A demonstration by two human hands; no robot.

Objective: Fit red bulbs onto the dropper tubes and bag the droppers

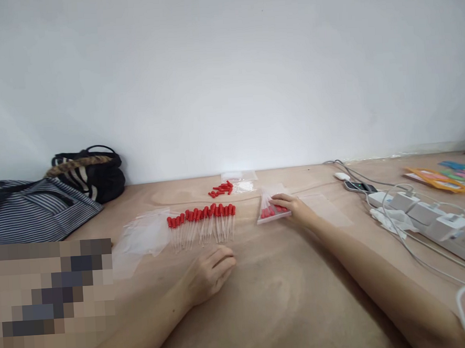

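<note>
A row of droppers (pixel 204 223) with red rubber bulbs and thin clear tubes lies on the table, bulbs toward the wall. My left hand (pixel 213 272) rests just in front of the tubes, fingers curled in, with nothing visible in it. To the right, a clear plastic bag (pixel 273 218) contains several red-bulbed droppers. My right hand (pixel 292 207) lies over its right side, fingers closed on it; the thumb is partly hidden. Behind the row is a small pile of loose red bulbs (pixel 221 189).
Flat clear bags (pixel 145 234) lie left of the row, another bag (pixel 325 209) right of my right hand. A power strip (pixel 436 224) with white cables takes up the right side. Striped (pixel 41 206) and black (pixel 102 176) fabric bags sit at the left. A wall stands behind.
</note>
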